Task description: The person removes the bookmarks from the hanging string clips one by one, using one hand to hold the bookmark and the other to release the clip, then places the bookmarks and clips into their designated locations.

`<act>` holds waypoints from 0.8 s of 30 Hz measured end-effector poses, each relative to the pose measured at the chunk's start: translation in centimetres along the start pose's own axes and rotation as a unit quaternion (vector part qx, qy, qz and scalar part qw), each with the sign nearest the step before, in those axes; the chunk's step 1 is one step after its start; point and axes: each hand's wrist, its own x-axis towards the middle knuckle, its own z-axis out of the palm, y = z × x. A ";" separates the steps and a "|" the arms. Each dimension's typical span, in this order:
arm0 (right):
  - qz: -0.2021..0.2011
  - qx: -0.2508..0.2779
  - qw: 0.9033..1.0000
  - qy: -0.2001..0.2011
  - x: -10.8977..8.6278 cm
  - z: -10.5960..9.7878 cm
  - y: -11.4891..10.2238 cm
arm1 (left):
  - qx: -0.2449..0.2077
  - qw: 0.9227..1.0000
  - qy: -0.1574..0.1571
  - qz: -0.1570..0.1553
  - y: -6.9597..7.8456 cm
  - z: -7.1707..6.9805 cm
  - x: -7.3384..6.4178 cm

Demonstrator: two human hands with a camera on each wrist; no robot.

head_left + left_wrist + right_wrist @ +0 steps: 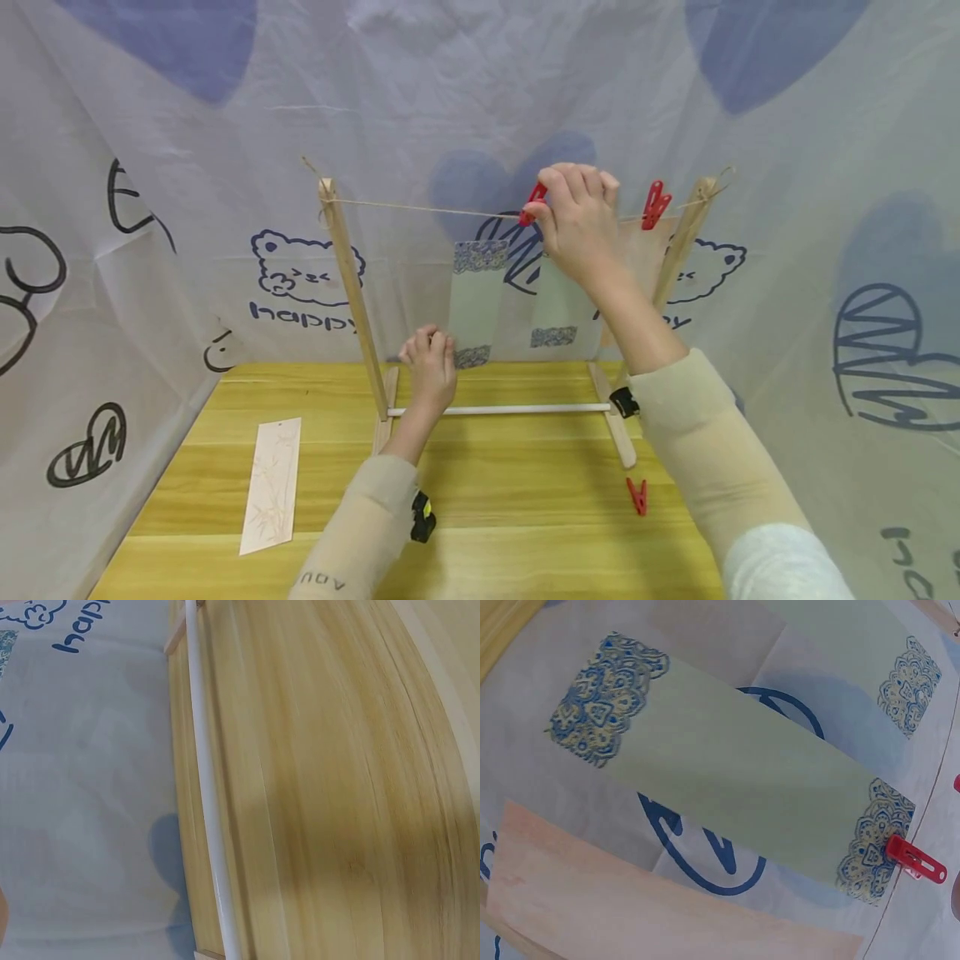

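In the head view my right hand (581, 217) pinches a red clothespin (534, 204) at the string (427, 207). My left hand (431, 367) grips the lower left edge of a pale green card (474, 308) with blue patterned ends. Its upper end stands just below the string, left of the clothespin. A second green card (742, 772) hangs from the string by another red clothespin (915, 859); in the head view my right hand hides its top. A pinkish card (660, 900) hangs to the right, near a red clothespin (656, 207) on the string.
The string runs between two wooden posts (352, 300), joined low down by a white rod (525, 409). On the wooden table (517, 500) lie a bamboo-print card (272, 487) at left and a loose red clothespin (637, 497) at right. Patterned cloth (397, 108) surrounds the table.
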 end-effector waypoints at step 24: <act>-0.002 -0.003 0.998 0.060 -5.1 -0.5 0.6 | -0.011 0.999 0.039 0.018 -1.2 -1.8 -1.9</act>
